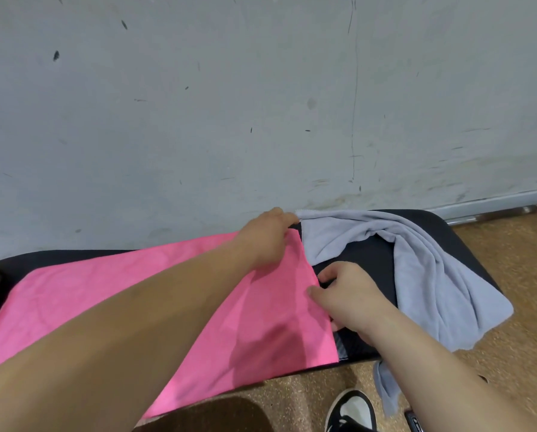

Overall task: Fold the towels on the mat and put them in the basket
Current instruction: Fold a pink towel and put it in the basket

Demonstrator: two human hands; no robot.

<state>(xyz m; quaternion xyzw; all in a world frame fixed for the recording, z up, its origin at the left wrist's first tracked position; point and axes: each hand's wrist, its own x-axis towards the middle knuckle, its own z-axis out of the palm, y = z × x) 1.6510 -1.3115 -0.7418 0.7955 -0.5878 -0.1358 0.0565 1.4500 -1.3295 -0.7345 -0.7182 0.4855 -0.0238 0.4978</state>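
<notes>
A pink towel (111, 294) lies spread flat over the black mat (367, 260). My left hand (268, 238) rests at the towel's far right corner, fingers curled over it near the wall. My right hand (348, 294) pinches the towel's right edge closer to me, thumb on the pink cloth. A grey towel (432, 275) lies crumpled on the mat's right end, one part hanging over the front edge. No basket is in view.
A scuffed grey wall (261, 104) stands right behind the mat. Brown speckled floor (510, 275) lies to the right and in front. My black and white shoe (351, 411) is on the floor below the mat's front edge.
</notes>
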